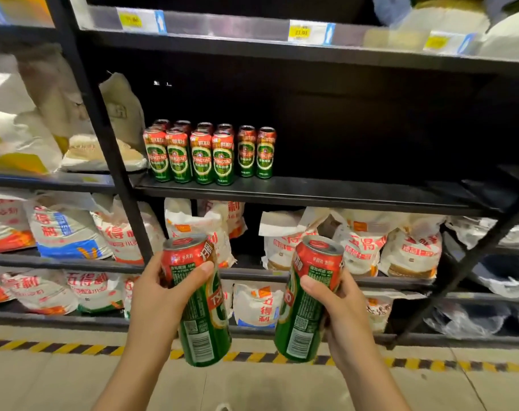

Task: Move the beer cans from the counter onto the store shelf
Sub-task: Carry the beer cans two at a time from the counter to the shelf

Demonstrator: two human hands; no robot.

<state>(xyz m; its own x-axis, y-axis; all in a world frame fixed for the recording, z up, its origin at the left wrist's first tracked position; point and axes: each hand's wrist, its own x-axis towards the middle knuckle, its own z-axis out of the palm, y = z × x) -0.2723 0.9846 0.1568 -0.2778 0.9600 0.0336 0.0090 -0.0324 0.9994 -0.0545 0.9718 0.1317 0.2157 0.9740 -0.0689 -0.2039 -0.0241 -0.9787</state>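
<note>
We hold one beer can in each hand in front of the shelving, both arms reaching forward from the lower edge of the view. Our left hand (160,295) wraps the left can (197,301) near its upper half: thumb laid across the front, the other fingers curled behind it and out of sight. This can tilts with its top toward the left. Our right hand (338,304) clamps the right can (308,301) the same way, thumb across the front, remaining fingers hidden behind the body. This can tilts with its top toward the right. The two cans are apart, not touching.

Both forearms are cut off by the frame edge. The counter is not in view.

The shelf (311,194) above our hands carries a stocked group of cans (208,152) at its left end, upright, in close rows; the back row is partly hidden by the front one. The rest of this shelf to the right is dark. Flour bags (65,229) fill the lower shelves. Price tags (308,32) on the upper rail are blurred. A striped floor line (59,347) runs below.
</note>
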